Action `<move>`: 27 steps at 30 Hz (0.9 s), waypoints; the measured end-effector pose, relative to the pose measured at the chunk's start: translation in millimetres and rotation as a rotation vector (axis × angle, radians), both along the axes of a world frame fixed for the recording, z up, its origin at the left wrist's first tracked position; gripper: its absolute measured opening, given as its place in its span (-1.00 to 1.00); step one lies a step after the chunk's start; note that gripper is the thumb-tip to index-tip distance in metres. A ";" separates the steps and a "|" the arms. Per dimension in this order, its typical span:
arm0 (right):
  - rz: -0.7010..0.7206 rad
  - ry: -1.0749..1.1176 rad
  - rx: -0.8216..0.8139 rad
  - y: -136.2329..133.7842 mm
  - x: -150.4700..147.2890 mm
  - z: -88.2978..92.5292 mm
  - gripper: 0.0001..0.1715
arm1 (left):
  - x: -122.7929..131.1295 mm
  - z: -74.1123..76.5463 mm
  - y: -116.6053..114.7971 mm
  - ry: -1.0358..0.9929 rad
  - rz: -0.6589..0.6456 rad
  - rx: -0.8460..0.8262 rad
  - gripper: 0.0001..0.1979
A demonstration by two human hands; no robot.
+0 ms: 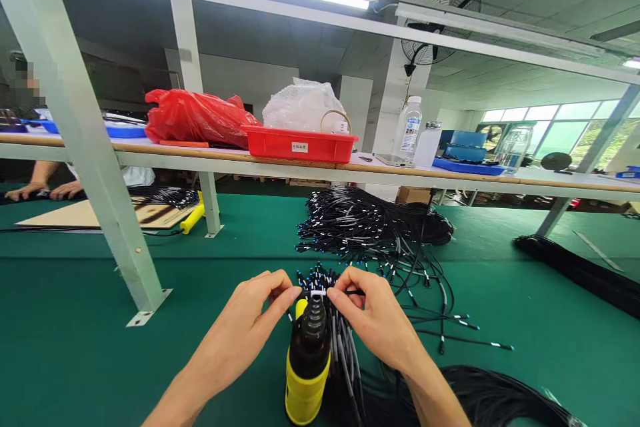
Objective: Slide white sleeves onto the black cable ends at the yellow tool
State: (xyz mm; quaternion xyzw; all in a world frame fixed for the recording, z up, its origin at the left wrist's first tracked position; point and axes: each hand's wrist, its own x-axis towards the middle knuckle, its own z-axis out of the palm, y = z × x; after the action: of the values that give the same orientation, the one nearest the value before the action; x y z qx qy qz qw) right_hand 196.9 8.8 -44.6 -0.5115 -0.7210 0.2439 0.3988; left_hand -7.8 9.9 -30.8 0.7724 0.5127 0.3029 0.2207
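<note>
My left hand [267,303] and my right hand [370,310] pinch a thin black cable from either side. Between my fingertips a short white sleeve [318,293] on the cable lies just over the nozzle of a yellow and black heat gun [306,373]. The gun stands upright with its nozzle pointing up; whether the sleeve touches it I cannot tell. Just behind my fingers is a bundle of cable ends [320,275] with white bands and blue tips. Grey-sleeved cables [345,347] run down beside the gun.
A large pile of black cables [370,213] lies on the green table [240,227], with more coils [500,390] at front right. Above runs a shelf holding a red tray [300,147] and bottle [411,127]. A metal post [107,147] stands left; beyond it, another person's hands [47,188].
</note>
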 end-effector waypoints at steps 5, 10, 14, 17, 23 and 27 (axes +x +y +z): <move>0.067 -0.023 0.037 -4.6 1.0 4.7 -0.60 | -1.8 -0.5 -1.1 -0.062 -0.014 -0.043 -0.59; 0.070 -0.002 0.056 -6.0 -0.6 5.9 -0.63 | -3.0 -3.8 -1.4 -0.027 0.003 -0.060 -0.45; 0.043 -0.012 0.063 -6.1 -0.8 4.6 -0.66 | -4.2 -2.7 0.3 -0.074 -0.006 -0.051 -0.50; 0.027 -0.001 0.062 -6.5 -1.4 3.6 -0.69 | -3.5 -1.0 1.4 -0.089 0.000 -0.055 -0.50; 0.025 0.025 0.064 -4.8 -4.5 2.1 -0.74 | -0.3 -0.7 2.2 -0.083 0.002 -0.052 -0.53; 0.021 0.057 0.051 -2.4 -6.1 0.3 -0.77 | -0.5 -2.3 1.9 -0.095 0.010 -0.045 -0.60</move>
State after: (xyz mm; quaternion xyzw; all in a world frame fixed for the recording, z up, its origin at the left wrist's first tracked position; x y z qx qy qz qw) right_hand 190.7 6.4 -44.3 -0.4864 -0.7205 0.2444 0.4295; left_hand -8.3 11.9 -33.1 0.7495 0.5121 0.3287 0.2608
